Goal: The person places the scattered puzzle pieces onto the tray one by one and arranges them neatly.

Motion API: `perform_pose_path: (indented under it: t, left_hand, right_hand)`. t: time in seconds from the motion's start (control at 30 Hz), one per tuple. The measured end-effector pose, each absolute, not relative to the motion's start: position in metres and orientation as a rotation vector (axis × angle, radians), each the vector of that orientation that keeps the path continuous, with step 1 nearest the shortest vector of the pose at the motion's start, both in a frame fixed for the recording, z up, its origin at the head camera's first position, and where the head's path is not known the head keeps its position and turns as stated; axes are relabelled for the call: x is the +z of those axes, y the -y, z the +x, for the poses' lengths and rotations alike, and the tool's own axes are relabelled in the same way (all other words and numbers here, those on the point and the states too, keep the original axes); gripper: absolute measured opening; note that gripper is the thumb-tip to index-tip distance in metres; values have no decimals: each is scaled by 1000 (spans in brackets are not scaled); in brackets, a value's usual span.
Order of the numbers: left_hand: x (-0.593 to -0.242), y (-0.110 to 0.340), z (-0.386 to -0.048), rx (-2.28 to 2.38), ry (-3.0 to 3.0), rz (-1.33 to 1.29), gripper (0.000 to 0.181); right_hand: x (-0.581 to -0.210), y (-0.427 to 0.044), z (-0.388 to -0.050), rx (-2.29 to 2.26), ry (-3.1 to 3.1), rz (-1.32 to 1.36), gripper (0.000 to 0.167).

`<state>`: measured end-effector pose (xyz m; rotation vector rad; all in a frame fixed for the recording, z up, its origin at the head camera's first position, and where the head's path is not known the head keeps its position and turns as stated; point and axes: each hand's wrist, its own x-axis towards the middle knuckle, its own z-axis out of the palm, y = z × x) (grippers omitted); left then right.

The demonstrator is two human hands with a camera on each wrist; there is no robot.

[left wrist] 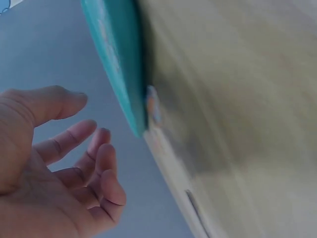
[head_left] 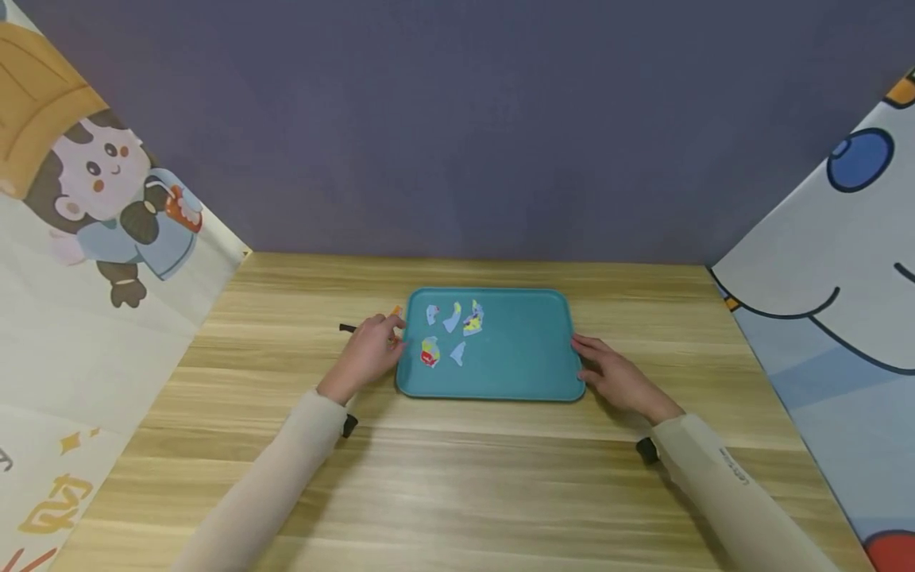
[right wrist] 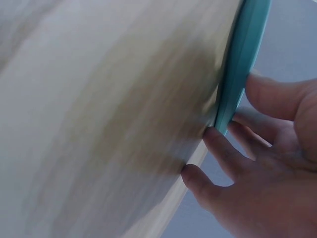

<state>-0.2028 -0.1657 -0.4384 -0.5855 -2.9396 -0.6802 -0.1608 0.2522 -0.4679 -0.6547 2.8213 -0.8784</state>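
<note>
A teal rectangular tray (head_left: 529, 342) lies flat on the wooden table. On its left half are several small, irregular, flat pieces, among them a red-and-yellow one (head_left: 430, 352) and a pale blue one (head_left: 458, 353). My left hand (head_left: 368, 353) is beside the tray's left edge; the left wrist view shows its fingers (left wrist: 106, 158) loosely bent, holding nothing, a gap from the rim. Against the right rim, my right hand (head_left: 615, 377) rests its thumb and extended fingers (right wrist: 225, 148) on the edge. An orange-marked piece (left wrist: 153, 106) lies at the tray's left side.
A thin black object (head_left: 347, 328) sits on the wooden table (head_left: 465, 485), partly hidden behind my left hand. A dark blue-grey panel (head_left: 457, 135) rises at the back. Printed cartoon panels (head_left: 143, 199) flank the table on both sides.
</note>
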Motion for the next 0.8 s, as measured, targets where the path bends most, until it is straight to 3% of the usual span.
perform_pose_path:
  t: [0.8]
  left_hand:
    - [-449, 174, -207, -512, 3171, -512, 30]
  right_hand:
    - [-469, -253, -162, -855, -2815, -620, 55]
